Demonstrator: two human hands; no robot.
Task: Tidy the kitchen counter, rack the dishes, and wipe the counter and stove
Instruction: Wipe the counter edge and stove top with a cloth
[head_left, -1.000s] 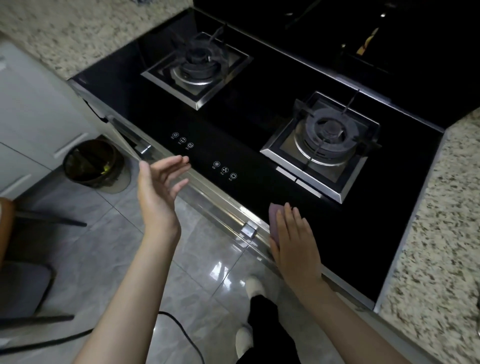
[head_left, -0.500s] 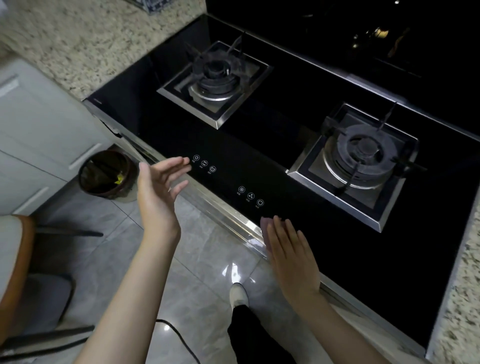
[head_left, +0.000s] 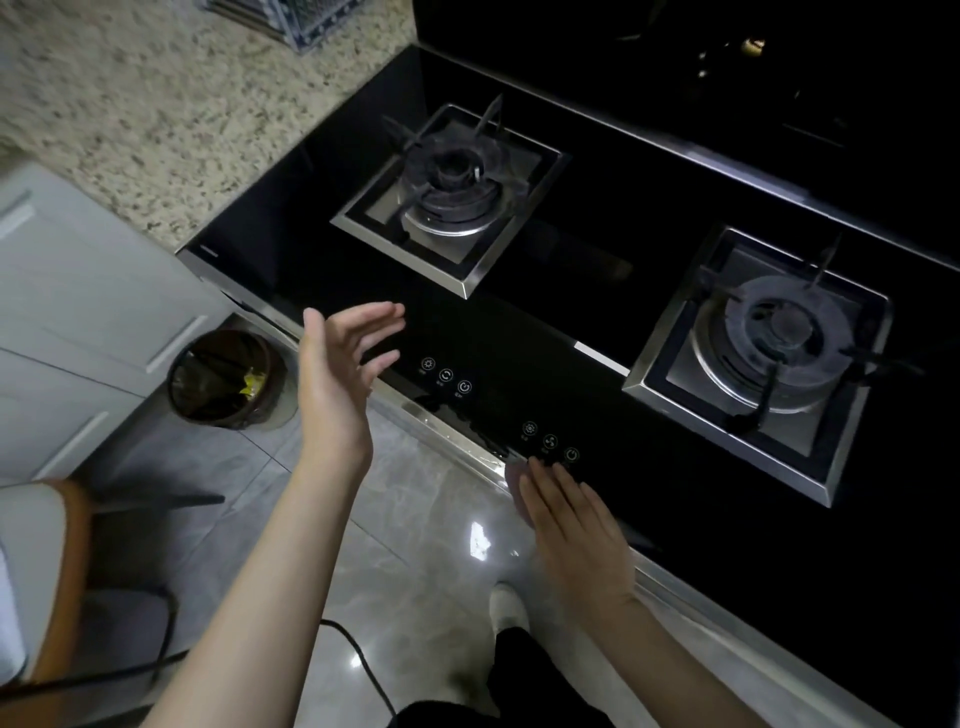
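Pinkish cloth (head_left: 515, 480) mostly under right hand (head_left: 574, 530)

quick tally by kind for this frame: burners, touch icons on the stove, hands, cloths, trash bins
Gas burners: 2, left burner, right burner
Touch icons: 6, two groups of 3, left group, right group
Hands: 2, left hand, right hand
Cloths: 1, cloth, mostly hidden under the right hand
Trash bins: 1, trash bin
Total: 12
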